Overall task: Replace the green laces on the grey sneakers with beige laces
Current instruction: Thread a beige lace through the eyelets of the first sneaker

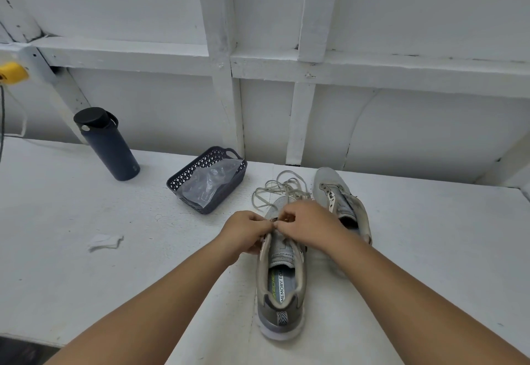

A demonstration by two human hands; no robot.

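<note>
While both hands (249,231) (308,225) pinch beige lace (275,189) at near sneaker (282,278), tension should stay even.

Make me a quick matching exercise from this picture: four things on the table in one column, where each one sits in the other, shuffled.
Things:
1. bottle
2. basket
3. loose laces
4. scrap of paper

Places:
A. just beyond the hands, by the sneaker toes
B. far left, upright near the wall
C. alone, left of the left hand
D. between the bottle and the sneakers, holding clear plastic

Pairs: 1-B, 2-D, 3-A, 4-C
</note>
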